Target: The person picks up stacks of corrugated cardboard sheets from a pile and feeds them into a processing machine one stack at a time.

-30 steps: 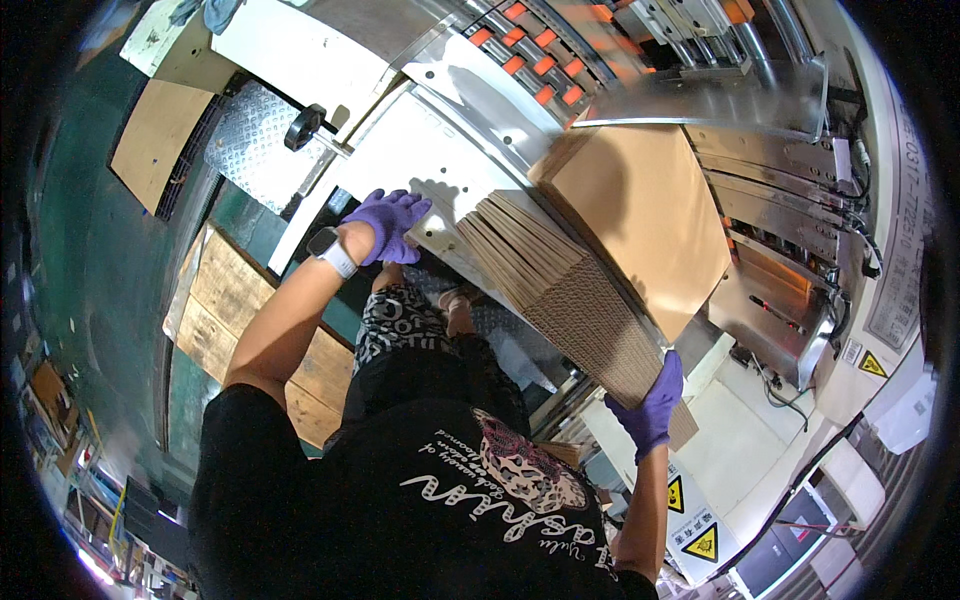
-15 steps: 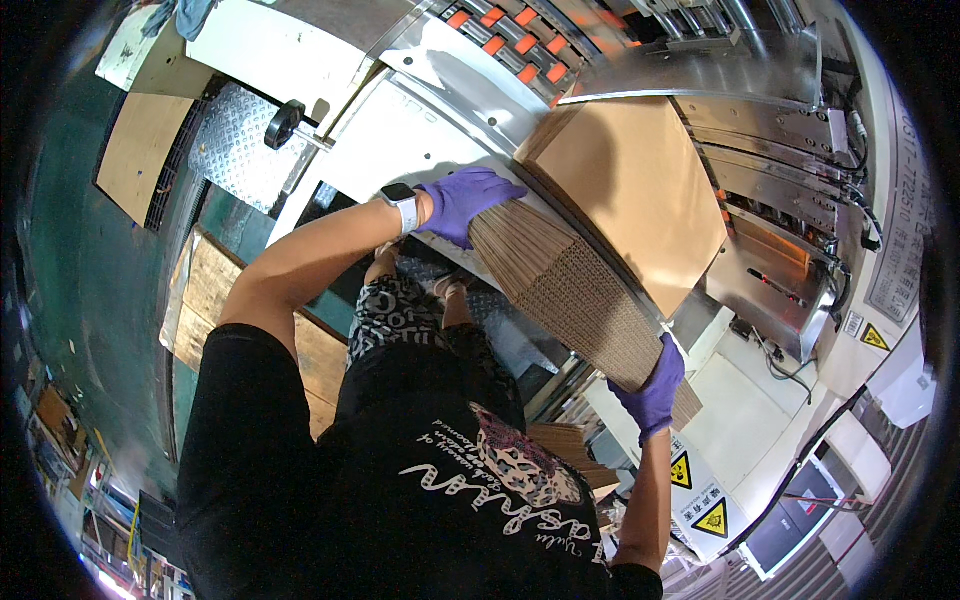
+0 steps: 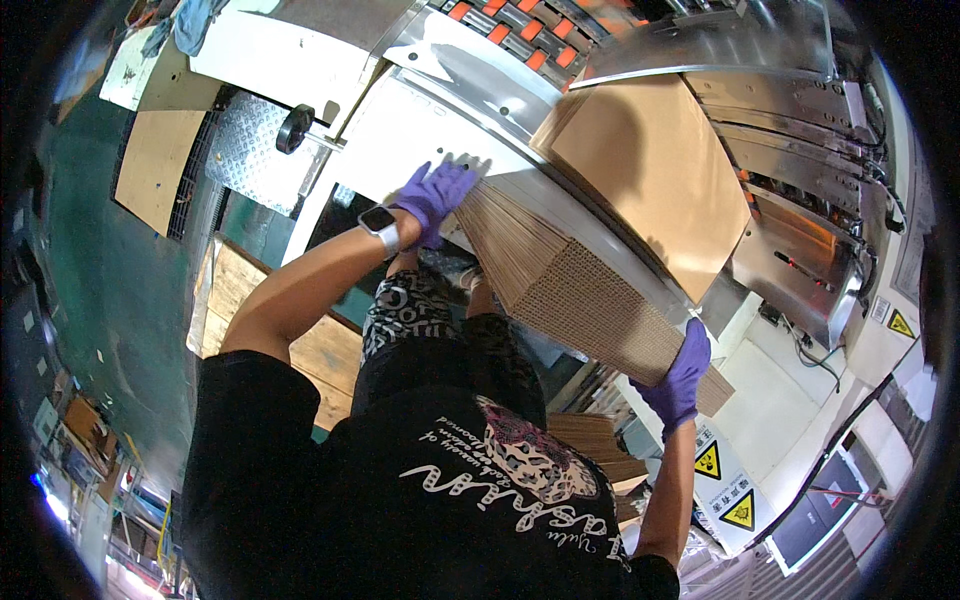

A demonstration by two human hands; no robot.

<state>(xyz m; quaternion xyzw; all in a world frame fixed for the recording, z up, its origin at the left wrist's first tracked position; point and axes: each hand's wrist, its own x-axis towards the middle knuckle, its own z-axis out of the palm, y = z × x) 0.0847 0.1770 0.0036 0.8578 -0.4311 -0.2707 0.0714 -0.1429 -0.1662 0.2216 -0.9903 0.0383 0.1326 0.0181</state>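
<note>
A thick bundle of corrugated cardboard sheets point(image 3: 590, 305) stands tilted in front of me, its wavy edges facing up and its left part fanned out. My left hand point(image 3: 438, 198), in a purple glove, is at the bundle's left end with fingers spread over the white machine table point(image 3: 400, 130). At the opposite end, my right hand point(image 3: 680, 378), gloved alike, is closed round the bundle's right corner. Just beyond the bundle lies a stack of flat brown cardboard sheets point(image 3: 650, 180) against the machine.
Metal guide plates point(image 3: 780, 165) stand behind the flat stack. Rollers with orange parts point(image 3: 515, 35) are at the top. A black handwheel point(image 3: 295, 128) sticks out at the left. More cardboard point(image 3: 590, 440) lies low beside my right side, and a wooden pallet point(image 3: 290, 325) is on the floor.
My left hand has slid off the top of the bundle's left end, its fingers spreading apart. The right hand stays on its corner. The whole view has shifted slightly.
</note>
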